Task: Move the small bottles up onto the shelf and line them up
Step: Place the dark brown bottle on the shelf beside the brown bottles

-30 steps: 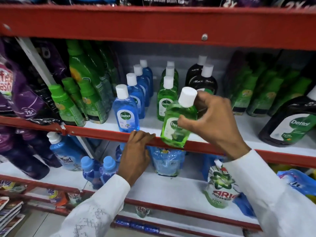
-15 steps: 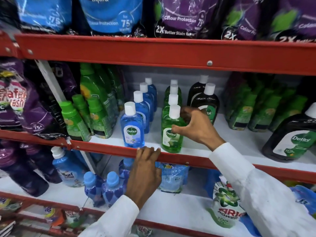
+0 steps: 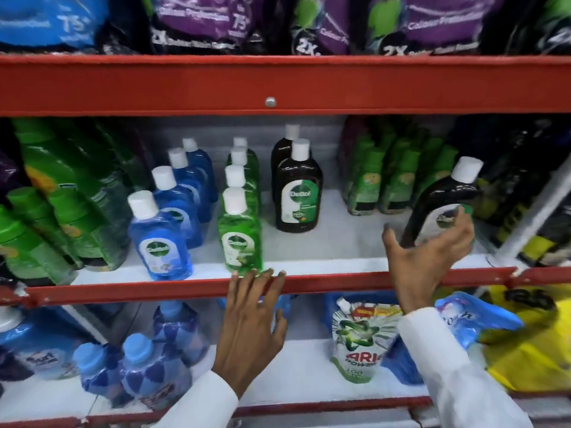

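I see a red-edged shelf (image 3: 154, 291) with a white deck filling the middle of the view, another red rail (image 3: 278, 84) above it carrying purple and blue pouches (image 3: 200, 23), and a lower white shelf (image 3: 309, 359) beneath. On the far left of the middle shelf stand big green bottles (image 3: 71, 193); on the far right a large dark bottle (image 3: 445, 199) leans, white cap up. My right arm comes up from the lower right in a white sleeve (image 3: 457, 366), and the right hand (image 3: 423, 257) is spread wide around the lower part of that dark bottle: its fingers (image 3: 460, 230) lie across the label while the thumb (image 3: 391, 242) sticks out to the left, clear of the bottle, so the hold is loose and not closed. My left arm rises from the bottom centre, and the left hand (image 3: 250, 322) is flat and released, fingers splayed, their tips resting on the red front edge just below the front green bottle (image 3: 241, 239). That small bottle stands upright at the shelf's front, heading a row of green bottles (image 3: 241, 168) running back. Just beside it to the left runs a row of small blue bottles (image 3: 173, 205), also front to back. Two dark bottles (image 3: 296, 186) stand to the right, one behind the other. Below, a green and white pouch (image 3: 358, 341) sits between my forearms.
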Demonstrator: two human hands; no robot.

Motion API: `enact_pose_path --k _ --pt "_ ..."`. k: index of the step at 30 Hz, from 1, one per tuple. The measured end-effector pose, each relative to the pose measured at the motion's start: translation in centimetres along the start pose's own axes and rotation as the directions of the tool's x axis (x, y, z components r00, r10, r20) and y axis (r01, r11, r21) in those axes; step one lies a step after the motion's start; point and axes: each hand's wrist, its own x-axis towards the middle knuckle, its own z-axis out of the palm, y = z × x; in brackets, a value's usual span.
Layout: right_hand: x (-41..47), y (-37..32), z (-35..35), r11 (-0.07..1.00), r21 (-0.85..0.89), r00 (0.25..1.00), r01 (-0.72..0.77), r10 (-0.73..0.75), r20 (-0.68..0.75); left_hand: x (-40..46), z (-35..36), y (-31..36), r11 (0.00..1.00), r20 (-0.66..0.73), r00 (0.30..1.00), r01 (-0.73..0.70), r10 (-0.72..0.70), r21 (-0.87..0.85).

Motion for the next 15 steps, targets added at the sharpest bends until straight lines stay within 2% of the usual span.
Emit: enact_pose_path --k 4,8,15 --pt "3.8 2.3 0.4 0.990 -0.079 0.992 -0.120 0.123 0.035 -0.2 0.3 -0.6 1.000 -0.006 1.000 -0.007 0.007 -0.016" --pt "5.0 2.7 0.7 0.984 -0.078 0.986 -0.158 0.161 0.034 -0.2 0.0 -0.6 0.999 -0.013 1.000 -0.006 0.006 -0.032" --pt "2.9 -0.3 0.1 0.997 -0.066 0.992 -0.030 0.037 0.118 -0.5 -0.7 -1.8 0.997 0.020 0.998 0.062 -0.062 -0.036"
